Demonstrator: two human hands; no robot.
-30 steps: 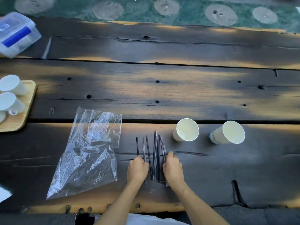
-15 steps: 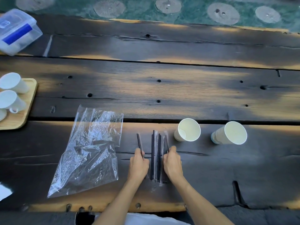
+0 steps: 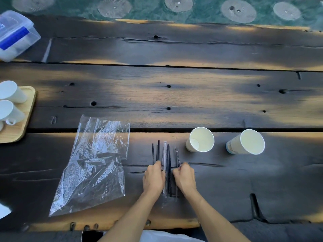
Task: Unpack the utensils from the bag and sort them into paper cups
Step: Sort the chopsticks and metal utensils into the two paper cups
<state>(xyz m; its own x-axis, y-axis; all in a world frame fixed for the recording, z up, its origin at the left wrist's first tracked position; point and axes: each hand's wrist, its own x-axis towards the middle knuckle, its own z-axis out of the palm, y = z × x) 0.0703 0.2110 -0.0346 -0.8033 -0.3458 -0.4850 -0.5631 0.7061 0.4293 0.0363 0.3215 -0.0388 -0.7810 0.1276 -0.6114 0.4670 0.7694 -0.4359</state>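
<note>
Several thin black sticks (image 3: pixel 168 165), some in clear wrappers, lie side by side on the dark wooden table (image 3: pixel 174 95) near its front edge. My left hand (image 3: pixel 153 179) lies on the left side of the bunch, fingertips curled onto the leftmost bare black sticks (image 3: pixel 155 152). My right hand (image 3: pixel 185 179) pinches one wrapped stick (image 3: pixel 177 155), angled slightly apart on the right. The flat clear plastic bag (image 3: pixel 92 163) lies to the left of the hands. Two paper cups stand to the right, the nearer cup (image 3: pixel 201 139) and the farther cup (image 3: pixel 247 142), both holding nothing.
A wooden tray (image 3: pixel 26 117) with white cups (image 3: pixel 10 92) sits at the left edge. A clear plastic box with a blue label (image 3: pixel 15 34) is at the far left corner. Green patterned ground lies beyond the table's far edge.
The spread sticks were gathered into a tighter bunch. My right hand has since drawn one wrapped stick off to the right, and my left hand has shifted onto the left sticks.
</note>
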